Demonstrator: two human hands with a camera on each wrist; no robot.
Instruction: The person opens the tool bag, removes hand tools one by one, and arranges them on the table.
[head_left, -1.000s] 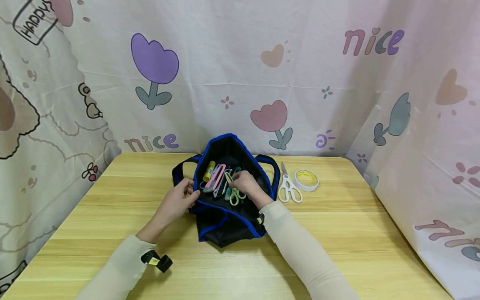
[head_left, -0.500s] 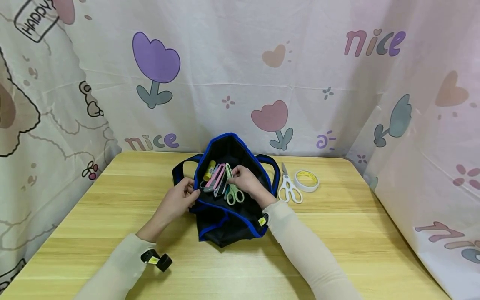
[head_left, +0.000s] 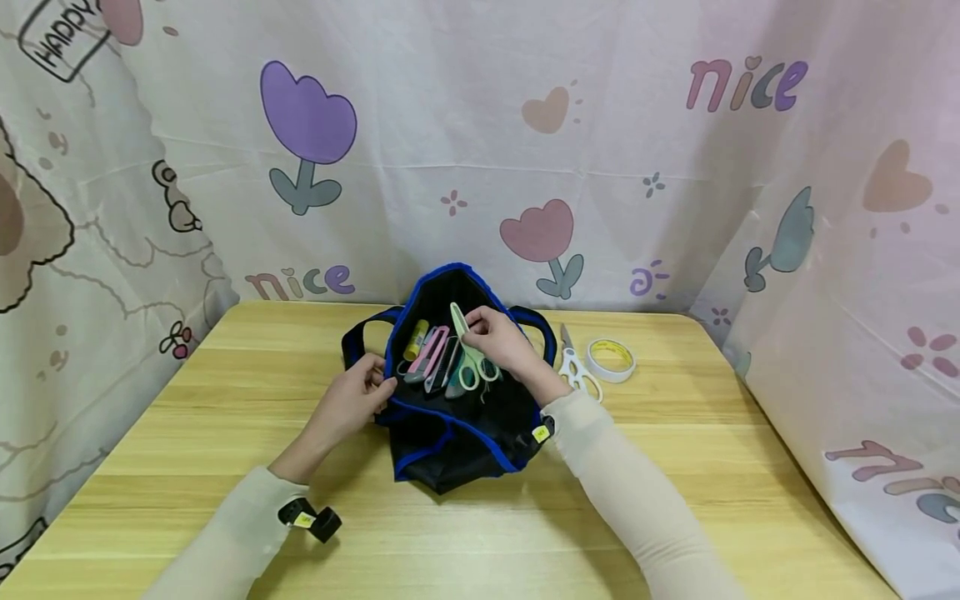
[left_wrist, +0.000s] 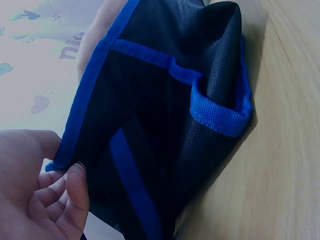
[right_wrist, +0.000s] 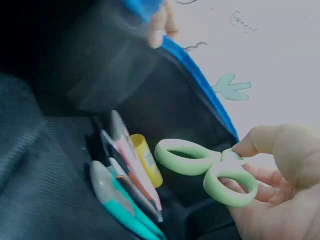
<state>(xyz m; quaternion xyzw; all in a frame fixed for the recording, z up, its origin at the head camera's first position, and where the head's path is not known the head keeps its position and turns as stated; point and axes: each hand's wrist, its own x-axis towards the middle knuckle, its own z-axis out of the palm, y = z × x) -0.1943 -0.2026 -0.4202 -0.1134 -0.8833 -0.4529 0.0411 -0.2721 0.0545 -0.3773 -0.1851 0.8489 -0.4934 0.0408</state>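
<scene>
A black bag [head_left: 457, 454] with blue trim and two side handles stands open on the table. My left hand [head_left: 351, 398] pinches its left rim, and the left wrist view shows thumb and fingers on the blue edging [left_wrist: 82, 120]. With my right hand [head_left: 501, 340] I hold light green scissors [right_wrist: 192, 162] over the bag's mouth, pinching them near the pivot with the handle loops hanging free. Inside the bag lie a pink utility knife [head_left: 431, 354], a yellow glue stick [right_wrist: 146, 160], a teal-handled tool [right_wrist: 122, 205] and other slim items, partly overlapping.
White-handled scissors [head_left: 579, 373] lie just right of the bag, partly behind its right handle. Beside them is a roll of white tape [head_left: 611, 361]. The wooden table [head_left: 675, 433] meets a printed cloth backdrop [head_left: 420, 125] at its far edge.
My right hand has lifted the green scissors up from among the items in the bag, slightly away from the front rim. The left hand keeps its hold on the left rim.
</scene>
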